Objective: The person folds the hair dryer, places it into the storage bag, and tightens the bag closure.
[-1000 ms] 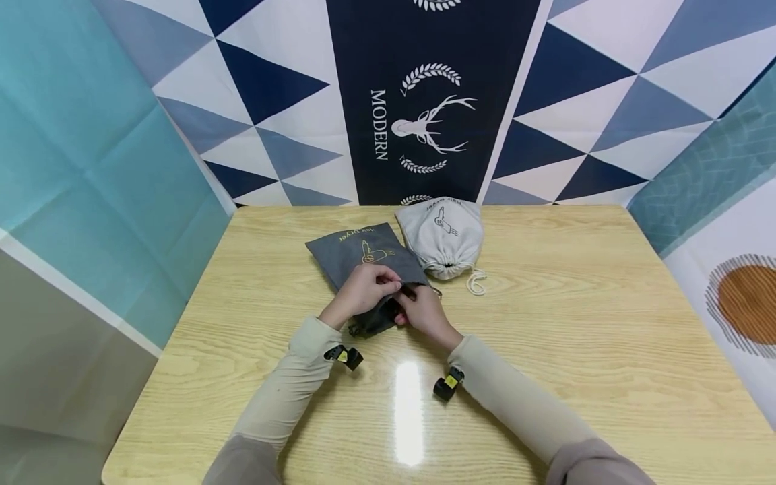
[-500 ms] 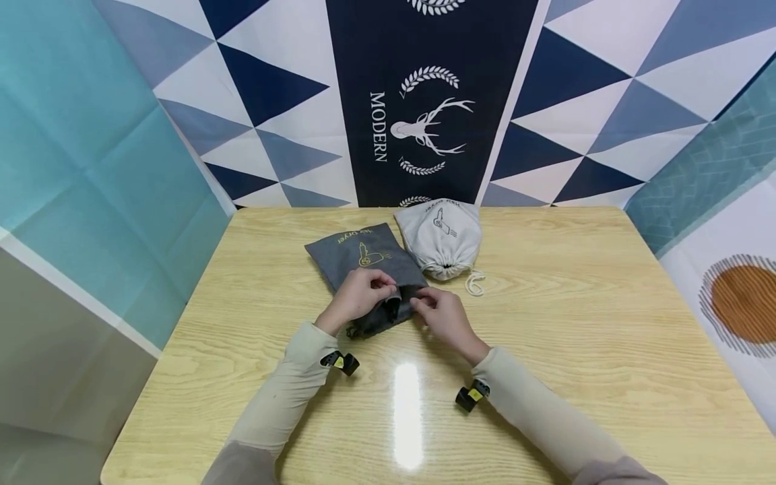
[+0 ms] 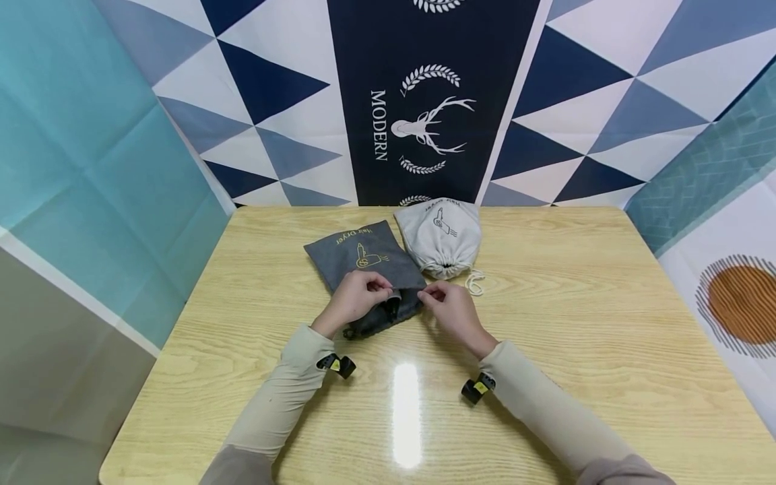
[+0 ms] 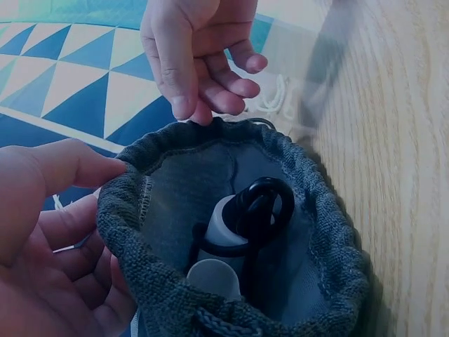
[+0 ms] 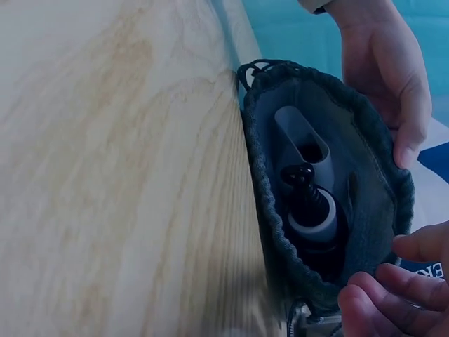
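A dark grey drawstring bag [image 3: 394, 263] printed "Hair Dryer" in yellow lies on the table, its mouth held apart toward me. My left hand [image 3: 356, 296] pinches the upper rim near its middle. At the right corner of the mouth, my right hand [image 3: 455, 311] pinches the rim between thumb and fingers. Down inside, the right wrist view shows a hair dryer's pale grey handle end [image 5: 314, 226] with a bundled black cord [image 5: 300, 177]. Beside it sits a flat grey nozzle [image 5: 298, 133]. The rest of the dryer is hidden in the bag.
A white drawstring bag [image 3: 445, 236], also printed with a hair dryer, stands cinched behind and to the right, its white cord [image 3: 475, 283] trailing on the wooden table [image 3: 576, 323]. A patterned cloth backdrop [image 3: 291, 135] rises at the table's back edge.
My right hand has come out of the bag's mouth, moved right and taken the rim at the corner. The mouth now gapes wider. My left hand keeps its pinch, slightly lower.
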Available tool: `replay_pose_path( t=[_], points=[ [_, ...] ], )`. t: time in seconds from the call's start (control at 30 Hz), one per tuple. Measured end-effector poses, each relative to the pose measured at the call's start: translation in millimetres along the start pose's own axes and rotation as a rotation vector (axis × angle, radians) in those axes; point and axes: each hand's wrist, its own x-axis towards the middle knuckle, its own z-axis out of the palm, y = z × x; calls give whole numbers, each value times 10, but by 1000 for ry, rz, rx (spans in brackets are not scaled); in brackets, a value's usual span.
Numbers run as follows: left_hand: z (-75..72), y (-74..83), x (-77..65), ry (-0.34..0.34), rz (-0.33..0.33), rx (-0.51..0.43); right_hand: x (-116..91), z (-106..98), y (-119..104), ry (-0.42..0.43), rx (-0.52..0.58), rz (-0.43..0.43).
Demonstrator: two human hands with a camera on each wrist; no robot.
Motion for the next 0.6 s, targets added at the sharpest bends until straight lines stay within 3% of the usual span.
replay_pose_path(
  t=[0.6],
  points=[
    [-20, -21, -54, -28, 67, 39, 30, -39, -20, -10, -73, -59]
  ],
)
